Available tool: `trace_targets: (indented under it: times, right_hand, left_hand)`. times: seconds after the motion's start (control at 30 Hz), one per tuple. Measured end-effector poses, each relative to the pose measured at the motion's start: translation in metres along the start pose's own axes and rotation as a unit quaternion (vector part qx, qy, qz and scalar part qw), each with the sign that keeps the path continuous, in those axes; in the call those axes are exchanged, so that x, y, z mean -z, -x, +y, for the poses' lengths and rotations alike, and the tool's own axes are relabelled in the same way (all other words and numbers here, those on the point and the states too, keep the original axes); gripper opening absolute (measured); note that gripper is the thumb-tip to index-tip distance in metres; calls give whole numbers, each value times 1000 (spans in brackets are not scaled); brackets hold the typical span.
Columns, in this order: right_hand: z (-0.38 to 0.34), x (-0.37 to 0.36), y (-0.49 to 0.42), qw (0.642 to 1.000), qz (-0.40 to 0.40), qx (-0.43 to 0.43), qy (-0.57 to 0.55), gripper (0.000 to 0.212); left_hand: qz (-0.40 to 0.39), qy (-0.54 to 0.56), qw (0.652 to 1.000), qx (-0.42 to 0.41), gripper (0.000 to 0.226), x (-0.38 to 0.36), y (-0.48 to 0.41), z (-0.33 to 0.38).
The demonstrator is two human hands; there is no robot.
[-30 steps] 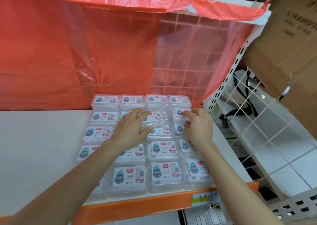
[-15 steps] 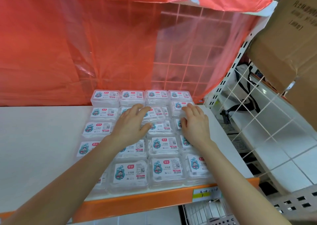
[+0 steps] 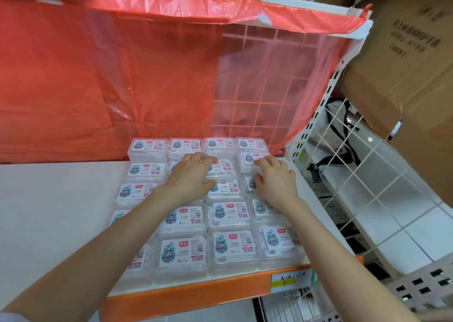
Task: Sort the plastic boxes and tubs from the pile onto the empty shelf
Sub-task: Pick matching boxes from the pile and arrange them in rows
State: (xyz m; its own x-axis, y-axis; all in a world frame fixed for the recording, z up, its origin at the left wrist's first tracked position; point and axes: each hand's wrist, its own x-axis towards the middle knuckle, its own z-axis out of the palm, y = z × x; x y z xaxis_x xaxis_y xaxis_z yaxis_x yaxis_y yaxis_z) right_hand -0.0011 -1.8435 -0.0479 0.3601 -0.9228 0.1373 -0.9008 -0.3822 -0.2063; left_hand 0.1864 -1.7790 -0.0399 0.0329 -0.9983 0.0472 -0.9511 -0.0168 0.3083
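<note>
White shelf point(image 3: 49, 211) fills the left side, and a red plastic sheet point(image 3: 73, 88) hangs across the back, a wire grid showing faintly through its thinner right part. Moving in: the boxes point(image 3: 230, 213) sit on the right half of the shelf. They are clear plastic with printed labels facing up, packed edge to edge four across and several rows deep, from the sheet at the back to the orange lip point(image 3: 196, 294) at the front.

Left hand point(image 3: 188, 177) lies palm down over the second and third columns, fingers loosely spread and nearly straight, tips on the second row. It grips nothing.

Just beside it, right hand point(image 3: 277, 184) is palm down over the last column, fingers gently bent, tips touching a second-row box. It rests there and holds nothing either.

Both forearms come in from the bottom corners and cross the front rows. Down on the lip there is a yellow tag point(image 3: 284, 281). Further right, a white wire panel point(image 3: 362, 174) closes the shelf's end, with a black-and-white bag point(image 3: 340, 125) behind it. Brown cartons point(image 3: 404, 64) sit at top right, their printing too blurred to read.
</note>
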Motion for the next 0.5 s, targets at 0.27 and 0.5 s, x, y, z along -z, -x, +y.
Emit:
trace_targets:
  times: [0.27, 0.5]
  right_hand:
    - [3, 1, 3, 1000, -18, 7, -1, 41]
    - [3, -6, 5, 1000, -11, 12, -22, 41]
  left_hand:
    - [71, -6, 997, -16, 54, -8, 1, 14]
    - [46, -48, 998, -13, 53, -15, 20, 23]
